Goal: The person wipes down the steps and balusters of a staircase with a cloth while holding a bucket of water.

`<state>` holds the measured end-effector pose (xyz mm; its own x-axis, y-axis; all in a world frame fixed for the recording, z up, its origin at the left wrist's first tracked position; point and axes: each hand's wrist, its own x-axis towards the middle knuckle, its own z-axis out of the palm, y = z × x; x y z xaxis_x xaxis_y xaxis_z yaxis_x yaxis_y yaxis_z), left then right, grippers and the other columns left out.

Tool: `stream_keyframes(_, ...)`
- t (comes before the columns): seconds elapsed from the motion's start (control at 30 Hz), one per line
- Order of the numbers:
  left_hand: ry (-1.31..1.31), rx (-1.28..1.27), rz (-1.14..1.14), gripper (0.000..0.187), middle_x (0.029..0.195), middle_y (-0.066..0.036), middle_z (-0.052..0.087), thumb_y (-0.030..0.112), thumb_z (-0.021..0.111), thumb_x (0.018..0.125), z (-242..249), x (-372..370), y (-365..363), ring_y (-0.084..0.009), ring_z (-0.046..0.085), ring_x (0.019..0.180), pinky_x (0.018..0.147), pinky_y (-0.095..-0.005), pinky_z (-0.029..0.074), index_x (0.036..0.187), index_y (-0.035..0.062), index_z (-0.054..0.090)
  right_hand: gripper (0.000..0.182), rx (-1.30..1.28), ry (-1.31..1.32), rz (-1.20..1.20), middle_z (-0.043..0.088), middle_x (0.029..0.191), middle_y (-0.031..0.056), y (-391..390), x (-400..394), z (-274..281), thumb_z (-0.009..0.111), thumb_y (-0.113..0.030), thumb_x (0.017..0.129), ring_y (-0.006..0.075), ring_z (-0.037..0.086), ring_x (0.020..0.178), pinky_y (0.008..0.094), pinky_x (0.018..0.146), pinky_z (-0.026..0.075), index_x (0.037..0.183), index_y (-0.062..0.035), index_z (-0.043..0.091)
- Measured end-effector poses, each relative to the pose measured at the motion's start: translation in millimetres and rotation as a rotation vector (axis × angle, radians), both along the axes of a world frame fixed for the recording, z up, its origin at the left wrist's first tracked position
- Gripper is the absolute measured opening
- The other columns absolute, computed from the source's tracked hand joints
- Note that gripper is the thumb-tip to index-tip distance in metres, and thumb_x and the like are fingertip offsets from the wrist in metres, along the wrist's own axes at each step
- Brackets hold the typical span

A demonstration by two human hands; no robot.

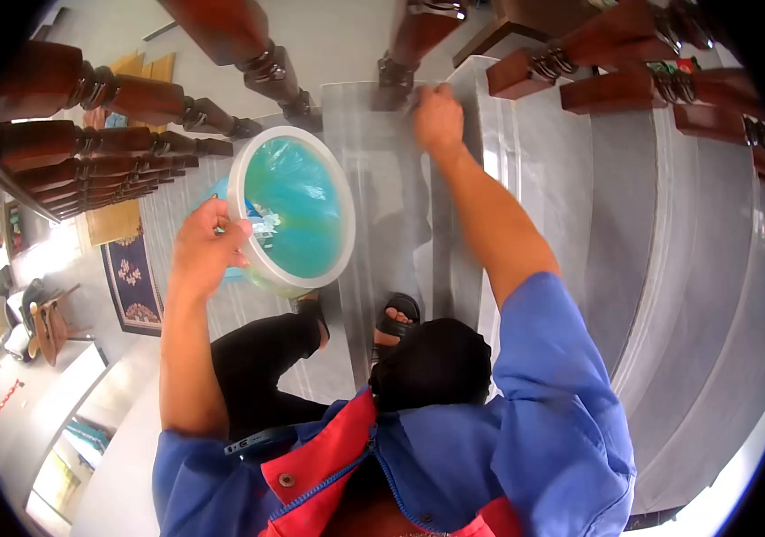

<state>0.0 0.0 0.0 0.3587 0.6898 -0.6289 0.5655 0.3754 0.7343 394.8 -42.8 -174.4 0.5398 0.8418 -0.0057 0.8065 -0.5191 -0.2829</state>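
Note:
My left hand [208, 246] grips the side of a trash bin [344, 183] by its pale rim, thumb over the edge. A teal plastic bag [297, 201] lines the bin, which tilts so that its mouth faces me. Some crumpled white and blue litter [263, 222] lies inside near my thumb. Stretched forward, my right hand [440, 121] is beside the foot of a dark wooden baluster [394, 76], above a grey stair tread. Its fingers are curled and slightly blurred, and whatever they hold, if anything, is hidden.
Grey stone steps [615, 224] run along the right. Turned wooden balusters [266, 76] line the far side and the left. My sandalled foot [397, 318] stands on a step. At the left lie a dark patterned rug [132, 277] and a wooden chair [49, 331].

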Motion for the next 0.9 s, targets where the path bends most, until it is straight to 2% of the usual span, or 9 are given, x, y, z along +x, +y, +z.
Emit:
stream_keyframes(0.07,-0.026,-0.03,-0.002,0.027,0.089,-0.005,0.064,0.012,0.068,0.091,2.5,7.5,-18.2,-0.0123,0.064,0.073,0.058,-0.0265,0.059,0.115,0.0006,0.063,0.013,0.056,-0.109,0.06,0.057,0.114,0.0198,0.8,32.4,-11.5,0.06,-0.013,0.09,0.0399,0.063,0.106,0.0476,0.088,0.057,0.1,-0.0088,0.068)
stream_keyframes(0.1,-0.059,0.201,0.008,0.027,0.089,-0.005,0.064,0.012,0.068,0.091,-0.9,7.7,63.1,-0.0123,0.064,0.073,0.058,-0.0265,0.059,0.115,0.0006,0.063,0.015,0.256,-0.211,0.05,0.057,0.114,0.0192,136.6,45.3,2.1,0.06,-0.011,0.091,0.0395,0.062,0.106,0.0475,0.088,0.056,0.104,-0.0083,0.067)
stream_keyframes(0.17,-0.04,-0.049,0.014,0.027,0.089,-0.005,0.064,0.012,0.067,0.091,-3.7,-8.4,-2.8,-0.0119,0.064,0.074,0.058,-0.0266,0.059,0.115,-0.0002,0.063,0.015,-0.065,-0.186,0.135,0.057,0.115,0.0182,34.5,39.2,-53.7,0.06,-0.012,0.092,0.0393,0.061,0.108,0.0471,0.09,0.056,0.105,-0.0072,0.065)
stream_keyframes(0.4,-0.002,0.02,0.028,0.025,0.086,-0.004,0.062,0.013,0.067,0.091,-4.4,-2.2,10.6,-0.0117,0.064,0.073,0.059,-0.0257,0.058,0.112,-0.0015,0.064,0.022,-0.076,-0.094,0.094,0.058,0.119,0.0168,37.0,44.2,-64.2,0.061,-0.015,0.092,0.0388,0.062,0.108,0.0457,0.092,0.057,0.112,-0.0064,0.062)
stream_keyframes(0.5,0.028,0.04,0.041,0.022,0.086,-0.006,0.062,0.009,0.068,0.09,-14.7,-0.1,8.5,-0.0141,0.064,0.072,0.059,-0.0294,0.058,0.108,-0.0028,0.064,0.025,-0.28,-0.161,0.145,0.06,0.117,0.0165,-0.4,41.2,-89.0,0.061,-0.016,0.092,0.039,0.063,0.108,0.045,0.09,0.057,0.116,-0.0076,0.061)
stream_keyframes(0.7,0.129,0.047,0.025,0.018,0.083,-0.004,0.064,0.01,0.068,0.091,-31.9,-7.1,25.4,-0.0109,0.06,0.062,0.052,-0.0252,0.051,0.106,0.0005,0.064,0.022,-0.308,0.05,0.162,0.065,0.112,0.0185,-54.0,-49.4,-73.4,0.065,-0.02,0.088,0.0408,0.066,0.102,0.0476,0.088,0.055,0.108,-0.0093,0.064)
stream_keyframes(0.77,0.105,0.008,0.045,0.015,0.082,-0.006,0.063,0.008,0.069,0.09,-23.5,-5.3,36.4,-0.0141,0.058,0.061,0.052,-0.0278,0.048,0.102,-0.0006,0.064,0.021,0.061,0.283,0.086,0.067,0.101,0.0216,-51.9,-57.5,-73.1,0.067,-0.02,0.085,0.0428,0.066,0.095,0.0476,0.086,0.054,0.103,-0.0097,0.067)
stream_keyframes(0.8,0.088,0.004,0.092,0.015,0.08,-0.006,0.064,0.009,0.069,0.09,-23.7,-9.5,39.7,-0.0149,0.058,0.058,0.05,-0.0282,0.045,0.101,-0.0011,0.064,0.019,0.088,0.434,-0.055,0.069,0.095,0.023,-48.1,-60.4,-43.7,0.066,-0.018,0.083,0.0438,0.066,0.094,0.0472,0.084,0.054,0.1,-0.0113,0.069)
stream_keyframes(0.9,0.131,0.06,0.095,0.016,0.085,-0.007,0.065,0.011,0.067,0.093,-16.0,-26.6,44.2,-0.016,0.06,0.065,0.055,-0.0293,0.05,0.105,-0.0002,0.065,0.021,0.198,0.422,-0.235,0.072,0.099,0.0218,-41.6,-65.2,-5.6,0.065,-0.02,0.082,0.044,0.067,0.096,0.0485,0.085,0.054,0.1,-0.0105,0.071)
